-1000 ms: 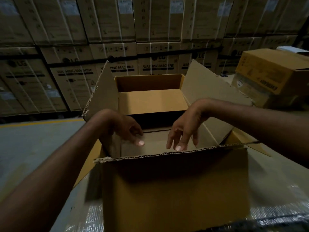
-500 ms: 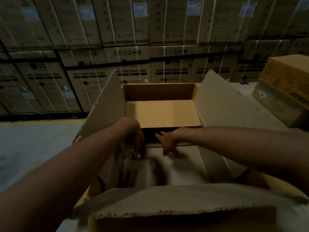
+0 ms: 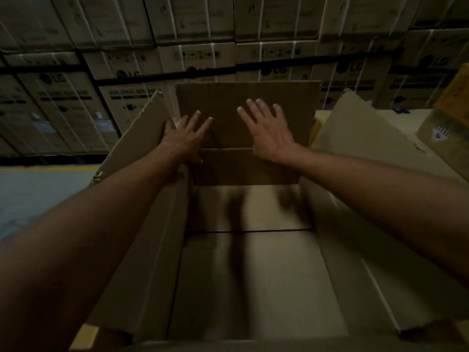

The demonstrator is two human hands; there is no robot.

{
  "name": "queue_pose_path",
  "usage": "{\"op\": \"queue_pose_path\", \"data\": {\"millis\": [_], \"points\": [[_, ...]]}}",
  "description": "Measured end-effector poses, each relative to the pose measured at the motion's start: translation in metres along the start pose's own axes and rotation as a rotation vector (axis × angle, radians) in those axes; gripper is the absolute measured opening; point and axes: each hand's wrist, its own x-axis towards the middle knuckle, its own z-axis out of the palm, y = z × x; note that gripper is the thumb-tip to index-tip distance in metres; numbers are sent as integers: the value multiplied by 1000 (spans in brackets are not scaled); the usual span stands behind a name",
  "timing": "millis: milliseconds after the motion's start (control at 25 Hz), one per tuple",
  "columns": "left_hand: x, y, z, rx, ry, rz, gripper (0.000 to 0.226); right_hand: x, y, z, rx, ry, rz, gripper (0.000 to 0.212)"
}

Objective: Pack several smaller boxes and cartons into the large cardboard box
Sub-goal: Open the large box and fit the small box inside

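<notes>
Your left hand (image 3: 186,135) and right hand (image 3: 269,130) press flat, fingers spread, on the far flap (image 3: 223,97) of the large cardboard box (image 3: 253,280) at frame centre. Likely light, bendy board: push near its crease.

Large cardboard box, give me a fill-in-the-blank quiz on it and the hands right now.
The left hand and right hand lie flat on the flap at the ____ side.
The large cardboard box holds ____ smaller boxes.
The stacked cartons behind carry the two-letter logo ____.
Missing: far; no; LG.
</notes>
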Motion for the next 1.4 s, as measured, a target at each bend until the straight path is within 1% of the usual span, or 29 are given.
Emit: {"op": "queue_pose_path", "data": {"millis": [80,160,200,280,360,480,560,640,760,880,960,1080,1120,1160,1240,1320,1400], "points": [[15,-16,7,94,54,-28,118,28,21,10,108,-123,147,104],[19,-21,18,169,97,-60,109,34,36,32,164,-244,263,116],[19,-20,25,214,99,-66,102,31,37,46,159,-286,278,123],[16,-16,38,287,57,-53,92,19,34,71,117,-291,270,129],[14,-10,43,274,21,-38,89,11,29,80,95,-280,281,128],[9,0,41,129,-21,-43,90,-8,16,77,128,-313,350,120],[-2,8,42,82,-37,-47,91,-32,1,74,147,-353,354,112],[-20,18,48,97,-43,-54,92,-63,-16,74,130,-421,330,107],[-57,32,61,119,-57,-64,89,-107,-39,71,-20,-497,388,100],[-99,44,67,158,-48,-76,77,-143,-37,56,-229,-469,490,83],[-127,46,55,253,41,-131,69,-167,-19,46,-381,-422,493,78],[-159,34,13,375,214,-279,75,-189,13,21,-581,-362,480,85],[-163,26,0,358,257,-337,75,-191,18,9,-615,-324,504,87],[-164,17,-10,293,286,-394,72,-190,22,-5,-638,-286,536,90],[-165,-1,-24,59,269,-490,56,-187,27,-34,-665,-244,620,94],[-165,-14,-27,-150,272,-534,35,-184,37,-63,-600,-215,736,89],[-166,-23,-28,-260,365,-543,19,-181,51,-87,-439,-172,801,78]]}}
